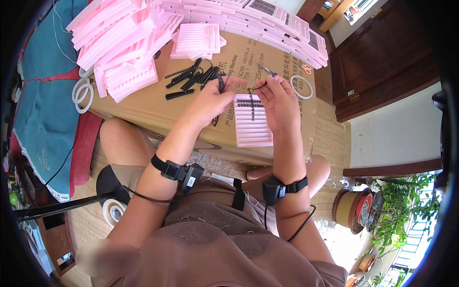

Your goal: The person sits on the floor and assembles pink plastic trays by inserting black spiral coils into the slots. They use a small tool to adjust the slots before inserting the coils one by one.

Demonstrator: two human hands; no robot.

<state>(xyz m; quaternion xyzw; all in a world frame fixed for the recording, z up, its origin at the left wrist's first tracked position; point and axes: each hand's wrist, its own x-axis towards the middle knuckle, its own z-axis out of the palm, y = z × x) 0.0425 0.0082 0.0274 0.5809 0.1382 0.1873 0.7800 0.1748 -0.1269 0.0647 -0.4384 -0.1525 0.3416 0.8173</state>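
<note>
far left: blue cloth [43, 95] draped beside the work surface, two white rings [82, 94] lying at the cardboard's left edge
work surface: flat brown cardboard box [143, 103] across the person's lap, serving as the bench
upper left: loose heap of pink trays [119, 43], more stacked in rows along the far edge
centre: pile of black strips [191, 79] on the cardboard, just beyond the left hand
left hand [210, 103]: fingers pinched together on a small black strip [221, 85], held above the cardboard
between hands: pink lash tray [252, 122] flat on the cardboard, upper rows filled with black lashes, lower rows bare
right hand [277, 103]: fingers clamped on thin tweezers [268, 71]; tips point toward the left hand; whether they grip a lash is too small to tell
right: white ring [301, 87] on the cardboard, just past the right hand
wrists: black strap-on devices with cables on both
</note>
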